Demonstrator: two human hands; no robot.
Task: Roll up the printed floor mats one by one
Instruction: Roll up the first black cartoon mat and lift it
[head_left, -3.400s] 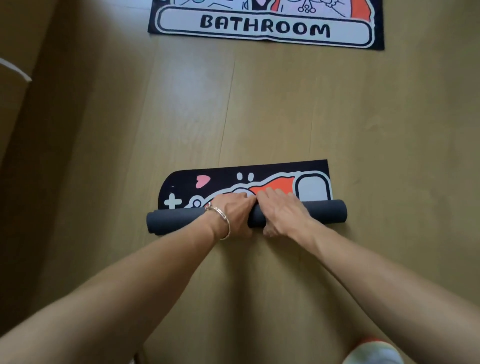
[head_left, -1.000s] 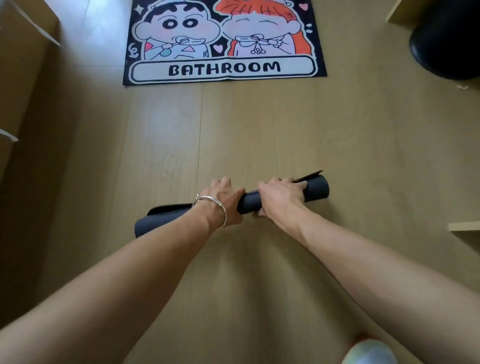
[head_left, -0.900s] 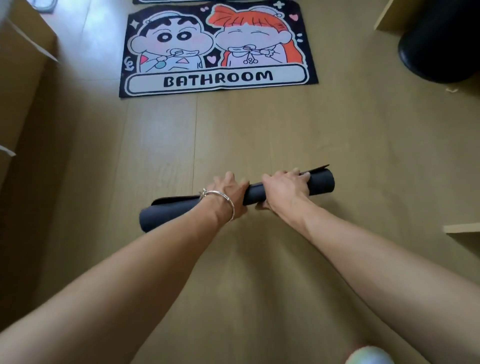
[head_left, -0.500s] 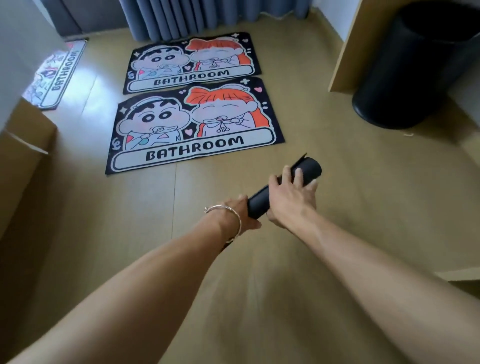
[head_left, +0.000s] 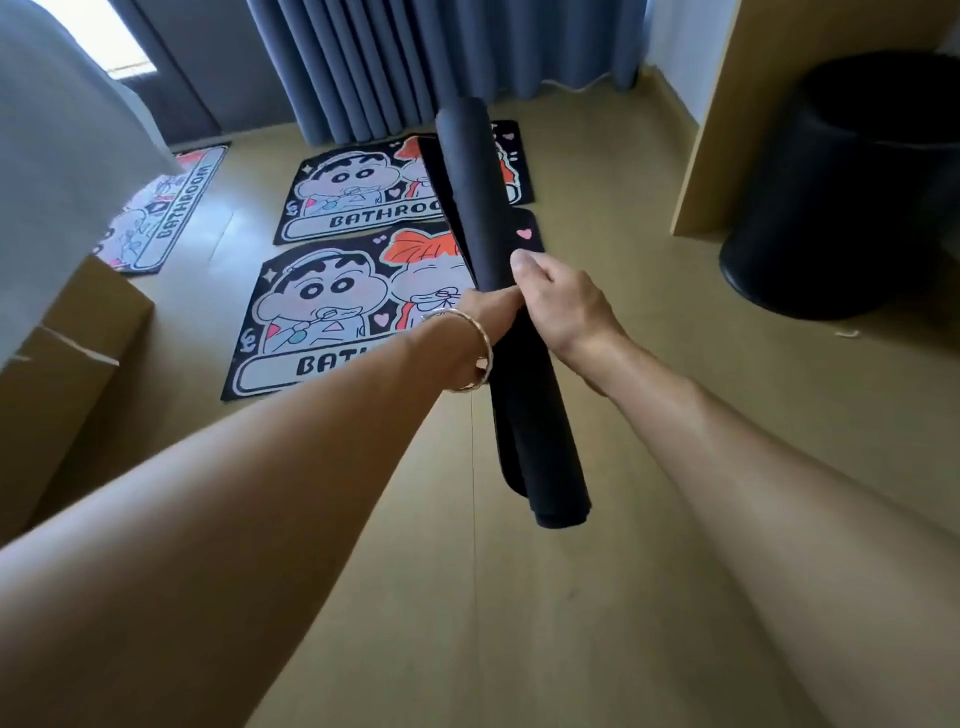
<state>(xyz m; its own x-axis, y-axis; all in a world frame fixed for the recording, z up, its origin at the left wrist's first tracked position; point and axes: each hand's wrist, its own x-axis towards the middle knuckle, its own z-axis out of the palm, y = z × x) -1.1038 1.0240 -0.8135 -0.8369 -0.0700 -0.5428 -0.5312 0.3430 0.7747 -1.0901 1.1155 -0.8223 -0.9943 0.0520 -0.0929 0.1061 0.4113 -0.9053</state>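
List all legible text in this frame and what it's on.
"BATHROOM": sideways on the left mat.
"BATHRO": on the far mat; the rest is hidden behind the rolled mat.
"BAT": on the near mat; the rest is covered.
No text shows on the rolled mat's dark outer side.

Lettering, placed relative to the rolled mat (head_left: 478, 208): near mat (head_left: 311, 317), just left of it — "BAT…", remainder hidden; far mat (head_left: 353, 192), behind and left, "BATHRO…", cut off by the roll; side mat (head_left: 166, 213), far left — "BATHROOM".
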